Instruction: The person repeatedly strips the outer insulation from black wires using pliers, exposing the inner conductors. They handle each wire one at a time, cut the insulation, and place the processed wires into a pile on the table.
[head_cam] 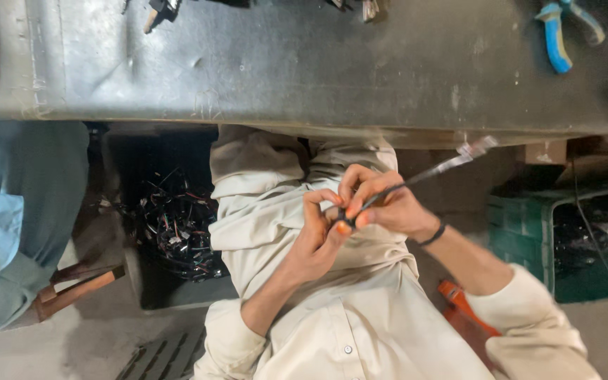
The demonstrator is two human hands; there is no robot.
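Note:
Both my hands meet over my lap, which is covered in beige clothing. My right hand (pixel 388 205), with a black band at the wrist, pinches a thin black wire (pixel 431 172). The wire runs up and to the right and ends in a pale, clear-wrapped tip (pixel 476 148) just under the bench edge. My left hand (pixel 318 239) presses against the right one, its fingertips on a small orange piece (pixel 344 226) at the wire's near end. What the orange piece is I cannot tell.
A dark metal workbench (pixel 304 77) spans the top, with blue-handled pliers (pixel 557 35) at its far right. A box of tangled wires (pixel 177 225) sits left of my knees, and a green crate (pixel 522 225) at right. Another person in blue clothing (pixel 15 211) sits at left. An orange object (pixel 459 302) lies by my right arm.

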